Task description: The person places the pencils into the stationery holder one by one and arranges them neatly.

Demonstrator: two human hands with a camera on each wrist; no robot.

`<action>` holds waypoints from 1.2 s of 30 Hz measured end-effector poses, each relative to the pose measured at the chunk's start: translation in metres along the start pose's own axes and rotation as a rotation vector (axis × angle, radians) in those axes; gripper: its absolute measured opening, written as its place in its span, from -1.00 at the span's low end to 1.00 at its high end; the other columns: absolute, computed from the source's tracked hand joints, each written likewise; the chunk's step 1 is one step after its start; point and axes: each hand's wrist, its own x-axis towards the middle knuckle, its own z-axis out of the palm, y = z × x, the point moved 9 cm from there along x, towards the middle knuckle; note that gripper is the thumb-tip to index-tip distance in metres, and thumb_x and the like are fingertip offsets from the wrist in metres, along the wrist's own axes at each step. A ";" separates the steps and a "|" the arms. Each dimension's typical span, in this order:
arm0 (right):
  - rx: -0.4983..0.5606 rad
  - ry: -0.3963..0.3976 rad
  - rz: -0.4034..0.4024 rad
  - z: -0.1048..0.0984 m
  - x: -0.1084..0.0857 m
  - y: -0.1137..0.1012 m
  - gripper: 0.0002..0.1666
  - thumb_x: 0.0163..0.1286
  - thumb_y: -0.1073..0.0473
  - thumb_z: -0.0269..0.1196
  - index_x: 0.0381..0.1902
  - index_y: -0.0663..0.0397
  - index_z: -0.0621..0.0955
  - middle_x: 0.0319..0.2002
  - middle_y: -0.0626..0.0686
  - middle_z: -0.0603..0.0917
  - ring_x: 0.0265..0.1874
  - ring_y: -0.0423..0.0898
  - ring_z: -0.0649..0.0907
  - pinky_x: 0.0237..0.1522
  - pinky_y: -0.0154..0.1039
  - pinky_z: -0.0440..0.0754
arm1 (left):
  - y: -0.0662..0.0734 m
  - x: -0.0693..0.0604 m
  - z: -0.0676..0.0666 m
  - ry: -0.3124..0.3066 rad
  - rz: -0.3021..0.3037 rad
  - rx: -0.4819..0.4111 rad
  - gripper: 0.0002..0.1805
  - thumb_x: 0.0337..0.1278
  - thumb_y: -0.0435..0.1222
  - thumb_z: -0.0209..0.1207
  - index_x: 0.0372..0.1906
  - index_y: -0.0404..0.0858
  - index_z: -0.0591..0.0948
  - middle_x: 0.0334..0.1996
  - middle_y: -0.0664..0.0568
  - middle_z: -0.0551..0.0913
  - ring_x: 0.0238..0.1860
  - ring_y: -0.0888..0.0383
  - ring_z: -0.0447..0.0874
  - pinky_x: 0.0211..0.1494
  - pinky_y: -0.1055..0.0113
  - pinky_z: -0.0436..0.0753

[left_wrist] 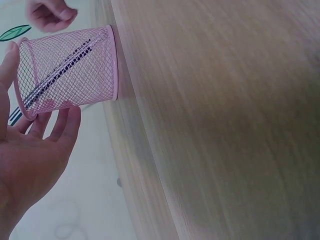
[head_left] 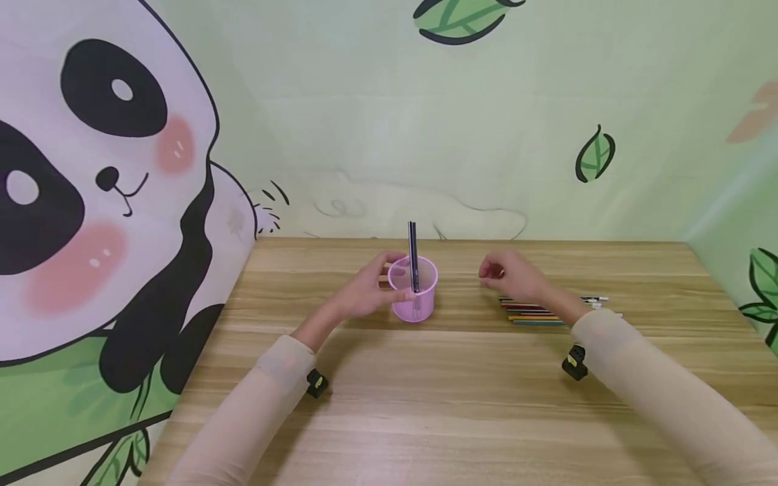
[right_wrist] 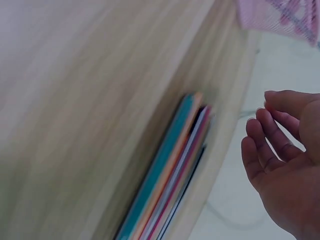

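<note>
A pink mesh pen holder (head_left: 427,302) stands upright on the wooden table. My left hand (head_left: 367,289) holds it from the left side, thumb near the front rim and fingers round the back. Inside it lean dark pencils (head_left: 412,246) with silvery stripes, sticking up above the rim; in the left wrist view the pencils (left_wrist: 60,71) show through the mesh. My right hand (head_left: 515,275) hovers to the right of the holder, fingers loosely bent and holding nothing. Below it lies a row of coloured pencils (head_left: 535,317), teal, orange and dark red among them, partly covered by the right wrist.
The wooden table (head_left: 389,405) runs back to a pale green wall (head_left: 365,121) painted with leaves and a large panda (head_left: 140,202) at the left. Each sleeve has a small black device (head_left: 574,363) at the cuff.
</note>
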 end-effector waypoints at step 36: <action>-0.118 -0.099 0.088 -0.005 -0.030 0.057 -0.94 0.37 0.40 0.37 -0.30 0.21 0.67 -0.35 0.04 0.67 -0.32 -0.07 0.60 -0.23 -0.14 0.66 | 0.002 -0.001 0.000 -0.003 -0.012 0.014 -0.12 0.26 -0.21 0.49 0.56 -0.24 0.27 0.49 -0.13 0.39 0.43 -0.08 0.46 0.45 0.09 0.59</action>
